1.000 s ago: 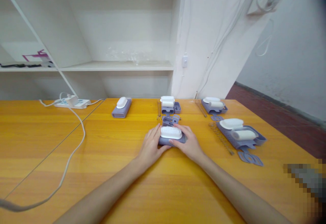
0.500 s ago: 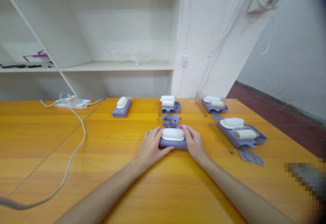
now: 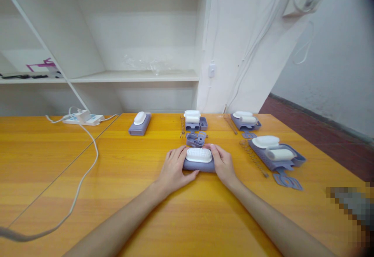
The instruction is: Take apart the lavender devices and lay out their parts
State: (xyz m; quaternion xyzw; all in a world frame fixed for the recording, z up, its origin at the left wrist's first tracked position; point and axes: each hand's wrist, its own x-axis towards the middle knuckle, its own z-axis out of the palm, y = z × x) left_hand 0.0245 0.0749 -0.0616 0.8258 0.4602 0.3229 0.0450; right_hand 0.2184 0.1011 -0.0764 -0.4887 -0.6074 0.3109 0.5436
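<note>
A purple box point(image 3: 199, 166) lies on the wooden table in front of me, with a white oval brush point(image 3: 199, 155) on top, its bristly side facing up. My left hand point(image 3: 175, 170) wraps round the box's left end, the thumb along the near side. At the other end, my right hand point(image 3: 223, 163) grips with its thumb close to the brush. Just beyond the box sit small purple plastic parts point(image 3: 196, 139), one of them a tray with loose pieces in it.
Farther back stand a purple case with a white roller point(image 3: 192, 119), a finished-looking purple box point(image 3: 140, 124) and a thin coil spring point(image 3: 182, 125). On the right are two more purple sets point(image 3: 271, 164) point(image 3: 244, 123) with springs and flat parts. A power strip point(image 3: 84, 118) and cable lie left.
</note>
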